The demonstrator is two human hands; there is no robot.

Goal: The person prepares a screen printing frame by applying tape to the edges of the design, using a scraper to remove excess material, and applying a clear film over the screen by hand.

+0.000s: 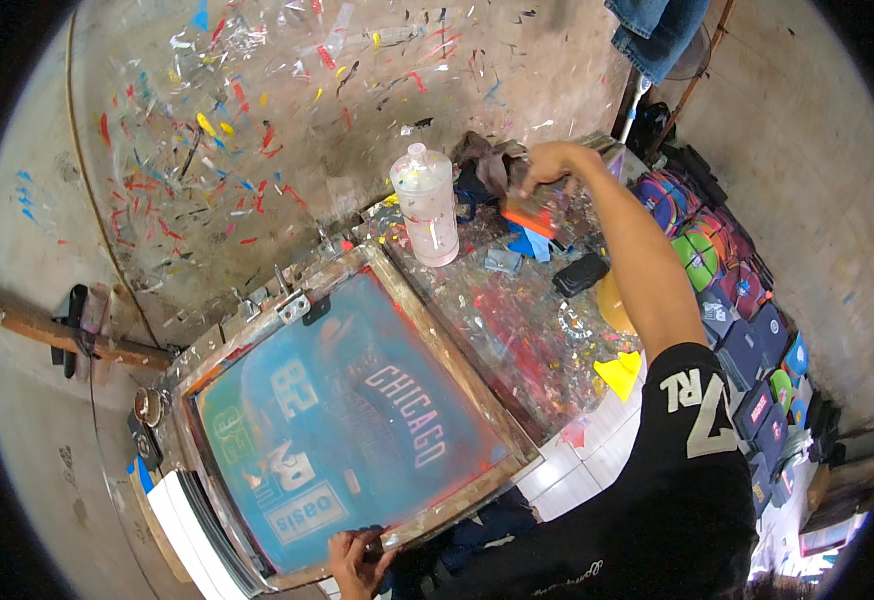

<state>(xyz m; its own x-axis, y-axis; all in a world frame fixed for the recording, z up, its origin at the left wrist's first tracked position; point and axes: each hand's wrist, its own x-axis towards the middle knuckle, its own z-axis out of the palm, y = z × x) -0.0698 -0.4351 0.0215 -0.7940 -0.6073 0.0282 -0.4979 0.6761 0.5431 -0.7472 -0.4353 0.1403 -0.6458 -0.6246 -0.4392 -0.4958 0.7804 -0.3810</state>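
Observation:
My left hand (pixel 357 562) grips the lower edge of a wooden screen-printing frame (pixel 467 468), whose blue mesh carries pale stencilled lettering. My right hand (pixel 547 172) reaches to the back of the paint-stained worktop (pixel 497 320), its fingers closed on an orange-edged tool (pixel 529 222), apparently a squeegee, partly hidden by the hand. A dark crumpled cloth (pixel 482 165) lies behind it. Blue scraps (pixel 529 244) and a black flat object (pixel 580 274) lie below my right hand, with a clear plastic bottle (pixel 425 205) of liquid to its left.
Stacks of coloured bags and pouches (pixel 697 255) line the right side. A yellow scrap (pixel 619 373) lies at the worktop's right edge. Metal hinges (pixel 292 305) hold the frame's back edge. Jeans (pixel 657 30) hang at top right. Paint-flecked walls stand behind and left.

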